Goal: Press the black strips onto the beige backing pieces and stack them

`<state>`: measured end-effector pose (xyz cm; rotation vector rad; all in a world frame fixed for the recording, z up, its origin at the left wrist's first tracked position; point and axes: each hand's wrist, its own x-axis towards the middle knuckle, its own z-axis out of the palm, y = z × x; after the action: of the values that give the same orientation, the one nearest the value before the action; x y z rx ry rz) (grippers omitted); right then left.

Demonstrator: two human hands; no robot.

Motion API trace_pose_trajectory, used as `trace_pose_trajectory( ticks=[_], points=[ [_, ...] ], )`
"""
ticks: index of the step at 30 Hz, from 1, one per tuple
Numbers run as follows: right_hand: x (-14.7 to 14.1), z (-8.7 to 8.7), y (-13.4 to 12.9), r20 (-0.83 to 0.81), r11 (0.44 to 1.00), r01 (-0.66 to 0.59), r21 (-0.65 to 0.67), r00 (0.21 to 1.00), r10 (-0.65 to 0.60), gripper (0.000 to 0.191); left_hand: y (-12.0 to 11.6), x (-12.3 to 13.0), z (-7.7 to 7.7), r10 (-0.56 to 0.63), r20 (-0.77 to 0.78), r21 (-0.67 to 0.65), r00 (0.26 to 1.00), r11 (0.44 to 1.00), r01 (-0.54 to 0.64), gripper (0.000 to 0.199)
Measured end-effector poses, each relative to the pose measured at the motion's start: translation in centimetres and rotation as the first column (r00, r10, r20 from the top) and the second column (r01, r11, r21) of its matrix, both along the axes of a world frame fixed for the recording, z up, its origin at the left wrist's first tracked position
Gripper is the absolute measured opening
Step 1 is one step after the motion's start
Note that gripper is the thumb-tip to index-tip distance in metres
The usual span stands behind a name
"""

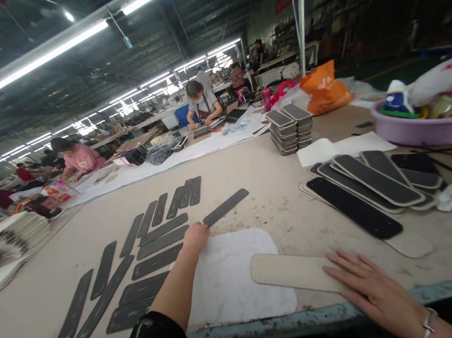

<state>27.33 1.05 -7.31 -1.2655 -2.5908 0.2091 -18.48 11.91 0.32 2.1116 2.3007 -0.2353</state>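
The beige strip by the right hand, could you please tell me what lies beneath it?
The beige strip overlaps the white sheet at one end and the tabletop beyond. The right hand covers its other end; anything underneath is hidden.

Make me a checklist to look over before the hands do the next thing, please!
1. Right hand resting on the pale strip: ok.
2. Pale strip fully on the white sheet: not ok, its right part lies past the edge.
3. Left hand at the near end of a dark strip: ok.
4. Left hand's grip firm: cannot tell, it's hidden.
5. Purple tub apart from both hands: ok.
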Motion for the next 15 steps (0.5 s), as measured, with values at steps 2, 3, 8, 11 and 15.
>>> trace_pose_trajectory(
  ticks=[2,3,8,11,15],
  points=[
    [-0.2,0.5,-0.2,-0.006,1.000,0.017,-0.007,1.000,-0.017,0.047,0.6,-0.3,-0.2,-0.022,-0.033,-0.046,0.999,0.999,0.021,0.025],
    [-0.2,0.6,-0.2,-0.010,1.000,0.021,-0.013,1.000,-0.021,0.047,0.8,-0.3,-0.3,-0.031,-0.049,-0.062,0.998,0.998,0.028,0.025],
    [-0.4,1.1,-0.4,-0.041,0.998,0.024,-0.056,0.999,-0.026,0.046,1.3,0.1,-0.2,-0.071,-0.122,-0.075,0.990,0.995,0.062,0.025],
    [-0.5,1.2,-0.4,-0.060,0.996,0.026,-0.082,0.998,-0.031,0.044,1.2,1.0,0.5,-0.100,-0.148,-0.038,0.984,0.995,0.095,0.021],
    [-0.9,1.7,-0.4,-0.122,0.992,0.019,-0.124,0.992,-0.034,0.042,0.2,2.7,2.0,-0.132,-0.160,0.062,0.978,0.988,0.144,0.022]
  ],
)
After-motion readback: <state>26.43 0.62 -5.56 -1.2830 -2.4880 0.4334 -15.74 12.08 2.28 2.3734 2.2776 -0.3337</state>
